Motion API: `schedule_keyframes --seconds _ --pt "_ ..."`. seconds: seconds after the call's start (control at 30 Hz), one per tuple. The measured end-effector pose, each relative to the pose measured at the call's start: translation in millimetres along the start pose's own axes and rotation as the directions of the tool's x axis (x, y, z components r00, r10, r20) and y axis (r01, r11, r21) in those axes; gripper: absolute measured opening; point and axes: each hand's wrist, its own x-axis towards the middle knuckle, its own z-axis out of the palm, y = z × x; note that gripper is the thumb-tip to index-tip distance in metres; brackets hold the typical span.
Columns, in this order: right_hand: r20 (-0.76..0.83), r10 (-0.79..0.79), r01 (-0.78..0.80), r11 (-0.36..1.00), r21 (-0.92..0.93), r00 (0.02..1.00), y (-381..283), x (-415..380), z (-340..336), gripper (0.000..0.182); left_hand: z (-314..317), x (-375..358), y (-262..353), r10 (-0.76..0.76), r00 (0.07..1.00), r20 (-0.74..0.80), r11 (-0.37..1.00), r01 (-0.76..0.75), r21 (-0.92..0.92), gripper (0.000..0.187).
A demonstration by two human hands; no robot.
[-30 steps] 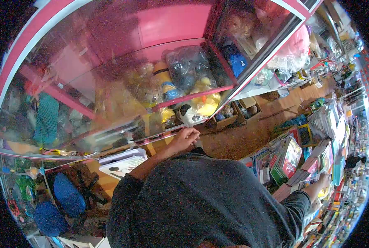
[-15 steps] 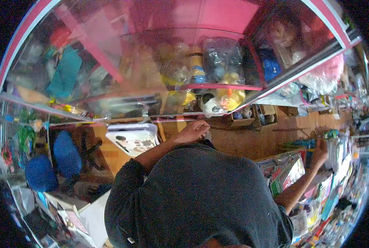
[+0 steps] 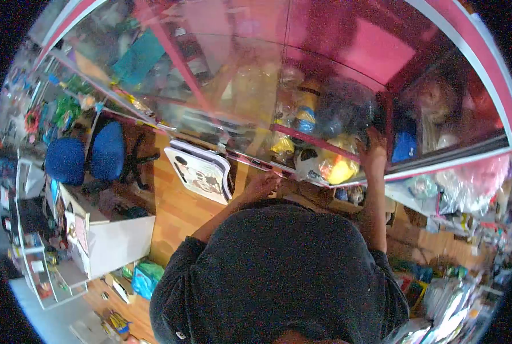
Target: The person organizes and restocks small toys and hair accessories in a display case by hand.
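Observation:
A glass-fronted display case with pink framing [image 3: 330, 150] spans the view ahead of me. My left hand [image 3: 265, 184] is low at its bottom edge, fingers curled; whatever they hold, if anything, cannot be made out. Raised against the right part of the case, my right hand [image 3: 373, 150] has its fingers apart and nothing visible in it. Near that hand are a yellow plush toy [image 3: 343, 167], a black-and-white ball-like item [image 3: 310, 162] and a blue item [image 3: 404, 147]. Blur hides whether the right fingers touch the glass.
A white board with a cartoon print [image 3: 201, 175] leans at left below the case. Two blue chairs [image 3: 65, 160] and a white cabinet [image 3: 118, 246] are farther left. Boxes [image 3: 347, 198] sit under the case, and a wrapped pink bundle [image 3: 477, 178] is at right.
My right hand has moved from the stacked magazines at right up and left to the case. My left hand stays near the case's lower edge. The view has turned and tilted.

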Motion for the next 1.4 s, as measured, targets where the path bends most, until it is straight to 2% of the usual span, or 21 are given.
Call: schedule_keyframes --seconds 0.07,0.13,0.17,0.27,0.33,0.53,0.63,0.7,0.8,0.83,0.9,0.93,1.0,1.03,1.07,1.1,1.17,1.2,1.27,1.3,1.4 --pt "0.023 -0.088 0.090 0.987 -0.129 0.996 -2.1 13.8 31.5 0.053 8.6 -1.2 -5.6 0.020 0.997 -0.071 0.998 -0.024 -0.060 0.025" --pt "0.189 0.148 -0.069 0.925 -0.373 0.971 -12.6 25.5 55.4 0.070 12.8 -1.5 -6.4 0.070 0.993 -0.092 0.996 -0.064 0.069 0.026" --pt "0.252 0.215 -0.107 0.917 -0.383 0.944 -11.0 30.6 69.6 0.075 15.9 -4.4 -2.1 -0.065 0.993 -0.102 0.998 0.063 -0.024 0.027" --pt "0.326 0.244 -0.101 0.911 -0.399 0.914 -29.4 49.3 75.1 0.077 26.0 -3.8 -24.8 -0.075 0.976 -0.203 0.979 0.033 -0.203 0.028" --pt "0.294 0.166 -0.051 0.931 -0.362 0.941 -32.0 56.9 90.2 0.078 27.0 -9.0 -26.3 0.011 0.971 -0.239 0.993 -0.038 -0.110 0.031" --pt "0.426 0.005 0.064 0.987 -0.148 0.905 -77.9 97.0 104.9 0.079 43.2 -19.5 -2.8 -0.038 0.950 -0.310 0.997 0.016 -0.071 0.033" --pt "0.361 -0.059 0.109 0.987 -0.120 0.931 -93.9 106.0 117.0 0.078 51.2 -17.9 2.0 0.111 0.917 -0.382 0.992 -0.125 -0.012 0.033" --pt "0.448 -0.386 0.443 0.896 -0.026 0.807 -105.0 108.7 111.4 0.078 54.0 -16.2 -0.4 0.092 0.904 -0.417 0.992 -0.121 -0.044 0.033" --pt "0.353 -0.369 0.368 0.927 0.072 0.860 -104.2 94.5 124.8 0.071 58.6 -20.3 24.9 -0.012 0.921 -0.390 0.995 -0.027 -0.096 0.029" --pt "0.354 -0.346 0.350 0.935 0.056 0.869 -100.6 89.3 129.9 0.071 53.1 -10.4 -1.6 0.122 0.893 -0.432 0.992 -0.124 0.024 0.026" --pt "0.251 -0.543 0.543 0.836 0.075 0.802 -93.0 81.8 132.4 0.066 51.3 -4.7 -5.8 0.100 0.910 -0.404 0.993 -0.118 -0.022 0.025" --pt "0.255 -0.525 0.528 0.847 0.063 0.812 -85.1 82.8 131.9 0.066 52.1 -0.7 -8.1 0.073 0.915 -0.397 0.991 -0.110 -0.072 0.024" --pt "0.471 -0.660 0.449 0.748 0.489 0.586 -77.2 87.6 112.0 0.052 60.1 0.4 6.5 0.077 0.903 -0.422 0.989 -0.122 -0.082 0.024" --pt "0.480 -0.646 0.434 0.759 0.485 0.594 -72.9 88.3 101.1 0.052 57.5 7.5 -1.6 0.120 0.908 -0.400 0.991 -0.133 -0.004 0.024" --pt "0.482 -0.592 -0.006 0.627 0.779 0.646 -69.5 88.1 89.2 0.057 56.0 11.9 -6.7 0.160 0.913 -0.376 0.987 -0.143 0.073 0.023" --pt "0.513 -0.525 -0.427 0.286 0.858 0.679 -66.7 87.9 76.7 0.062 63.9 4.7 16.9 0.124 0.921 -0.369 0.989 -0.145 -0.031 0.022" --pt "0.449 -0.442 -0.624 -0.439 0.646 0.777 -74.4 97.4 46.8 0.062 63.6 12.1 8.9 0.074 0.936 -0.345 0.990 -0.110 -0.085 0.023" --pt "0.456 -0.432 -0.624 -0.444 0.644 0.778 -79.2 100.8 27.9 0.062 63.5 15.8 3.7 0.046 0.941 -0.335 0.987 -0.094 -0.129 0.023" --pt "0.298 -0.449 -0.539 -0.674 0.505 0.842 -90.5 110.3 -4.1 0.068 62.4 19.7 -4.8 0.053 0.948 -0.315 0.984 -0.103 -0.144 0.024" --pt "0.290 -0.462 -0.546 -0.715 0.437 0.838 -93.9 112.3 -11.4 0.069 61.8 20.4 -6.7 0.074 0.946 -0.315 0.995 -0.091 -0.038 0.025" --pt "0.281 -0.507 -0.577 -0.667 0.471 0.815 -104.6 115.2 -27.2 0.075 63.7 21.9 -3.3 0.049 0.948 -0.314 0.999 -0.046 0.017 0.027"
